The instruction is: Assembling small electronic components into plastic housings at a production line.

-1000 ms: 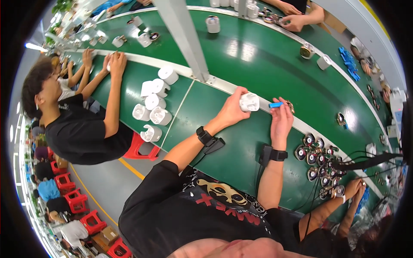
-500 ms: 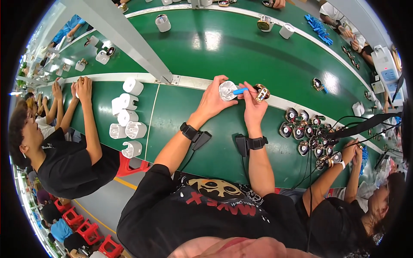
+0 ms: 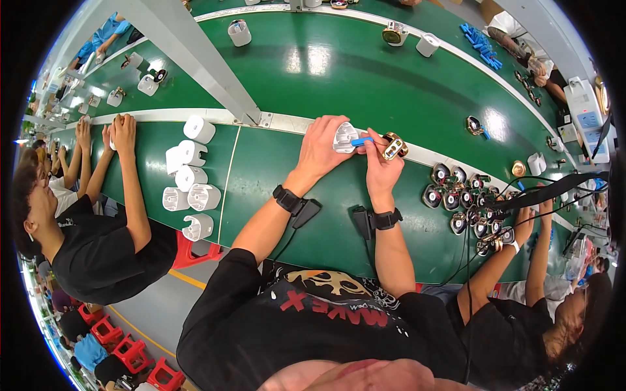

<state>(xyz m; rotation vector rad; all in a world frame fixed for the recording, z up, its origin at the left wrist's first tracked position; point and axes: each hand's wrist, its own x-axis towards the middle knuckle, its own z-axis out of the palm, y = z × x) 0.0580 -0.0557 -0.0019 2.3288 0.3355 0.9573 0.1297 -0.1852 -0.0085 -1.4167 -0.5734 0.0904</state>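
Note:
My left hand [image 3: 321, 146] is closed around a white plastic housing [image 3: 344, 138], its open, ribbed inside turned toward my right hand. A blue cylindrical battery [image 3: 360, 141] is partly inside the opening. My right hand [image 3: 381, 163] pinches the battery's outer end. Beside those fingers hangs a round gold-rimmed speaker module [image 3: 394, 147], joined by a thin wire; whether the fingers also touch it I cannot tell. Black straps with small boxes sit on both wrists.
White housings [image 3: 190, 177] stand in a group on the green table at left. Several speaker modules [image 3: 467, 195] lie at right, near black cables [image 3: 541, 192]. Beyond the metal edge runs a green conveyor [image 3: 365, 72] carrying parts. A grey post [image 3: 202, 62] rises at left. Co-workers sit on both sides.
The battery has gone deeper into the housing, and the speaker module has turned. Parts on the conveyor have shifted slightly left. The right-hand co-worker's arms reach farther forward.

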